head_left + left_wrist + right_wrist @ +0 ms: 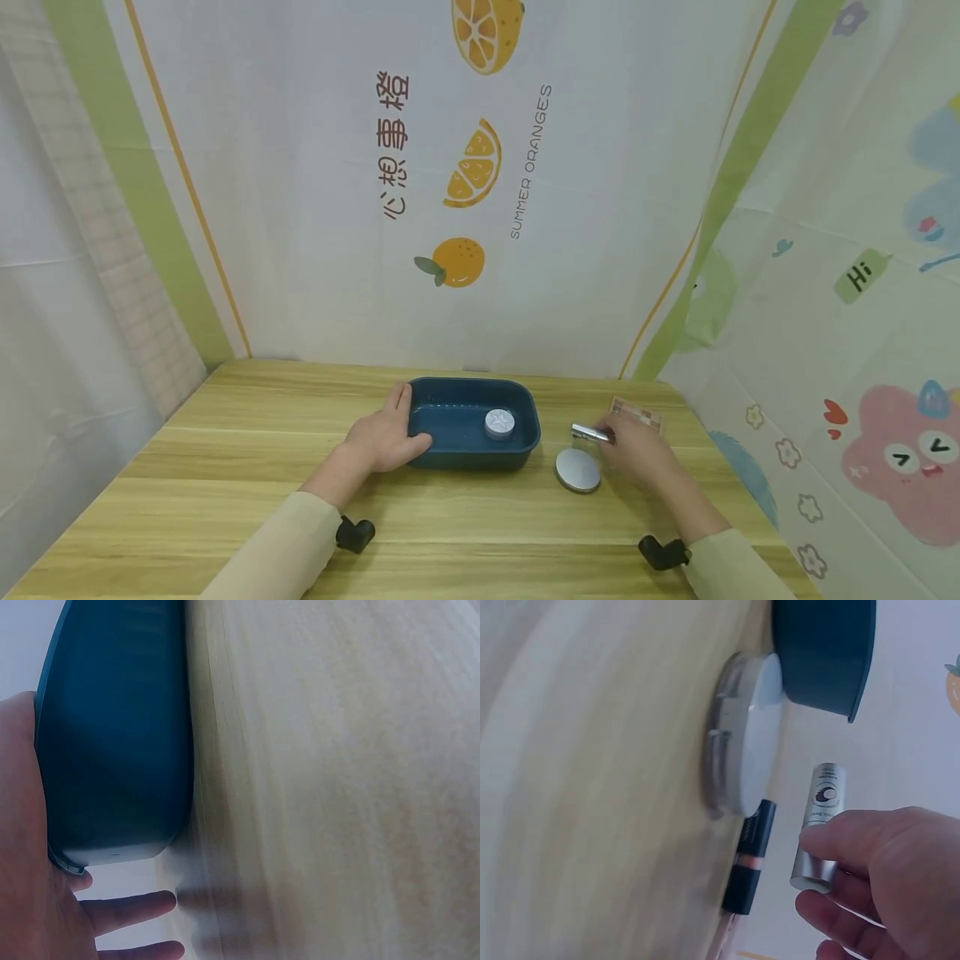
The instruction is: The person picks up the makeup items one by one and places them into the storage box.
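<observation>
My right hand [637,448] pinches a silver tube [590,432] between thumb and fingers; in the right wrist view the tube [826,787] is held above the table by the hand [900,877]. My left hand [386,437] rests on the left end of a dark blue bin [472,459], its thumb at the near rim. The left wrist view shows this hand [30,847] against the bin [112,750], with fingers extended past its edge. Inside the bin, toward the right, lies a round white item [499,423] with a patterned top.
A round silver-topped compact [577,469] lies right of the bin. Beyond my right hand is a checkered palette [637,413]. The right wrist view shows a dark tube with a pinkish band [748,862] beside the compact. A printed curtain [337,275] hangs behind the table.
</observation>
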The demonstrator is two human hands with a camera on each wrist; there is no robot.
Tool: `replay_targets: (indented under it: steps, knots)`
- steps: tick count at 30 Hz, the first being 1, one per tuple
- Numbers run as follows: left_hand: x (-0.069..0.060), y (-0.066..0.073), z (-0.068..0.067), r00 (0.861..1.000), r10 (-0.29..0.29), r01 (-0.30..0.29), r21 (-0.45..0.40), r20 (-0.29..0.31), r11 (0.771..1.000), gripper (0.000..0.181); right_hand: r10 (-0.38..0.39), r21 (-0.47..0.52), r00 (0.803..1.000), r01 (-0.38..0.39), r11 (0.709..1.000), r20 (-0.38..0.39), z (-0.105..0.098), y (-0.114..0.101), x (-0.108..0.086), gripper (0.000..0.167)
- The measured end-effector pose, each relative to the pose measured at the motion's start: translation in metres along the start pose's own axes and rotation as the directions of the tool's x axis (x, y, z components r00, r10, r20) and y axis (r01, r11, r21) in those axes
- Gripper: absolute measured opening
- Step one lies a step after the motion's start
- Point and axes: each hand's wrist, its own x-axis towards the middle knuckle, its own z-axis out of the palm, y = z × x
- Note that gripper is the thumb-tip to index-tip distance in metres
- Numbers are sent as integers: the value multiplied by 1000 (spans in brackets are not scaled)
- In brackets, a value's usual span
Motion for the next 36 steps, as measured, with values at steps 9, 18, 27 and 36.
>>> replay_targets:
  steps: [9, 18, 27, 36]
  knots:
    - [0, 0, -2, 1000, 0, 0, -8, 6, 1000, 104, 42, -8, 998, -43, 999, -47, -10, -17, 15, 22]
    - [-1, 0, -1, 1000, 1, -1, -11, 5, 1000, 104, 31, 39, 999, -30, 999, -15, -21, -38, 27, 31]
    - [-2, 1, -1, 1000, 0, 0, -17, 3, 1000, 103, -31, 61, 999, 34, 998, -38, -24, -66, 34, 26]
    - [-2, -1, 1, 1000, 3, -4, -15, -8, 1000, 104, -136, 83, 990, 139, 987, -36, -11, -94, 39, 26]
